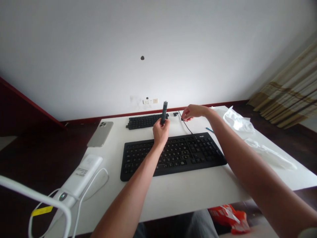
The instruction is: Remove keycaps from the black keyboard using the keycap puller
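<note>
Black plastic, full-size rectangular keyboard [174,155] sits mid-frame in the head view, on a white tabletop [183,190], tilted slightly up to the right. Left forearm crosses over it. Left hand [160,131], just above frame centre line of the keyboard: fingers closed round a narrow black stick-like piece [164,110], top end pointing up. Right hand [192,112], upper right of the keyboard: fingers curled, thumb and fingertips nearly together at a small dark item [182,119] by the thin black cable [187,127]. Too small to tell if it's gripped.

Dark block of key-like rows [140,122] lies behind the keyboard, left of centre. Tiny black loose pieces [175,114] between the hands.

Left side: silver-grey phone, camera side up [101,135]; below it, white oblong box with printed label [83,172], white cord [80,208] beside it. Right side: short blue stick [209,129], crumpled translucent plastic bag [239,121]. Bottom right: orange-red printed bag [229,218], below tabletop level.
</note>
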A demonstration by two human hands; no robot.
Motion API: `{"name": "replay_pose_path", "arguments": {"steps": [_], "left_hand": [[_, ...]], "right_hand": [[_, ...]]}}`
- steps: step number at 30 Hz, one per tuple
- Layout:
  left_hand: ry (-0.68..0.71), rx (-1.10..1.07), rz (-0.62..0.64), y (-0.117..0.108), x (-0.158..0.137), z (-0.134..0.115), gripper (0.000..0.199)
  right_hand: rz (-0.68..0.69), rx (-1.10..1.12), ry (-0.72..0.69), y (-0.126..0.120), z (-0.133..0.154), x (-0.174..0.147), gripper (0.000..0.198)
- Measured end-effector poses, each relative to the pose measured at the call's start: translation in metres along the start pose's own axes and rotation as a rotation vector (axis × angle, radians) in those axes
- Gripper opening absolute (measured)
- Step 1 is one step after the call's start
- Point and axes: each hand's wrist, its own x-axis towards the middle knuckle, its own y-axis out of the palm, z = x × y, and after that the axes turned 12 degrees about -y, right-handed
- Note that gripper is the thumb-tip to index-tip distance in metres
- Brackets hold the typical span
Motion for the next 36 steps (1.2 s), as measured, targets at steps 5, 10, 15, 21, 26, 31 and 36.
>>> {"name": "replay_pose_path", "arguments": {"steps": [5, 10, 15, 21, 26, 31, 36], "left_hand": [[0.006, 0.029, 0.003, 0.002, -0.002, 0.0, 0.028], [0.02, 0.029, 0.015, 0.003, -0.001, 0.002, 0.025], [0.031, 0.04, 0.008, 0.003, -0.001, 0.003, 0.023], [0.045, 0.032, 0.021, 0.003, -0.002, 0.003, 0.025], [0.05, 0.048, 0.013, 0.004, -0.001, 0.004, 0.023], [0.037, 0.06, 0.013, 0.003, -0.001, 0.003, 0.023], [0.057, 0.074, 0.014, 0.003, -0.001, 0.002, 0.026]], "right_hand": [[0.086, -0.101, -0.013, 0.015, -0.004, 0.015, 0.029], [0.049, -0.145, -0.016, 0.023, 0.001, 0.022, 0.029], [-0.02, -0.264, -0.01, 0.006, 0.014, 0.004, 0.021], [-0.088, -0.387, -0.064, 0.008, 0.037, -0.006, 0.012], [-0.111, -0.485, 0.032, 0.03, 0.048, 0.003, 0.024], [-0.043, -0.498, 0.047, 0.042, 0.052, 0.007, 0.027], [0.003, -0.519, 0.029, 0.045, 0.05, 0.008, 0.018]]}}
